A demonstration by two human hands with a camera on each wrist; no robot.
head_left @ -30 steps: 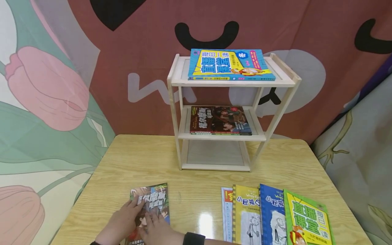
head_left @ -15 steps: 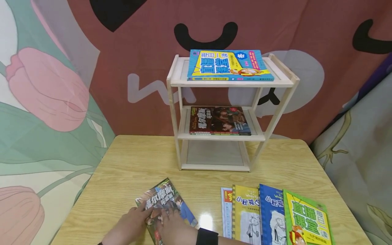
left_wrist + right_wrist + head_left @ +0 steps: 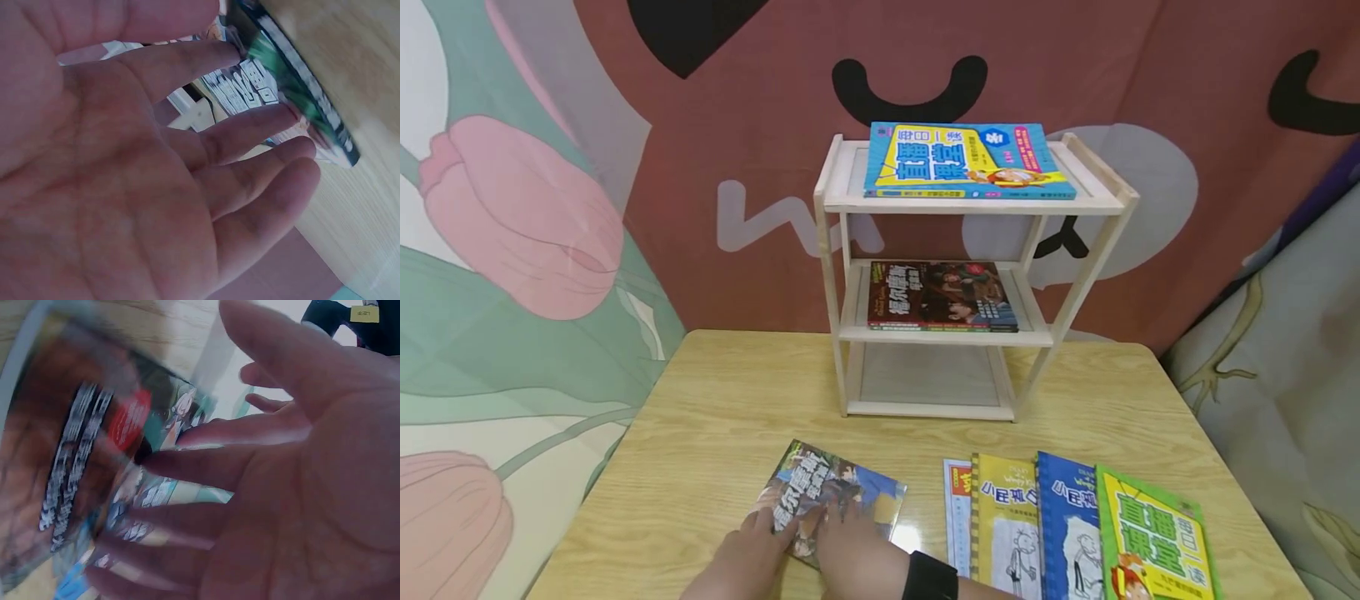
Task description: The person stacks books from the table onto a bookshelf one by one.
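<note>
A dark comic-style book with white lettering lies turned at an angle near the front of the table, left of centre. My left hand touches its lower left side; in the left wrist view its fingers stretch fairly straight along the book. My right hand, with a black band at the wrist, rests on the lower part of the cover. Seen from the right wrist, its extended fingers reach over the book, which is blurred. Neither hand curls round it.
Behind stands a three-tier shelf: blue books on top, dark books in the middle, a bare bottom tier. At right lie overlapping white, yellow, blue and green books.
The dark book has turned clockwise from nearly upright to a steep slant and shifted right. Both hands have moved right along with it. The shelf and the other books have stayed put.
</note>
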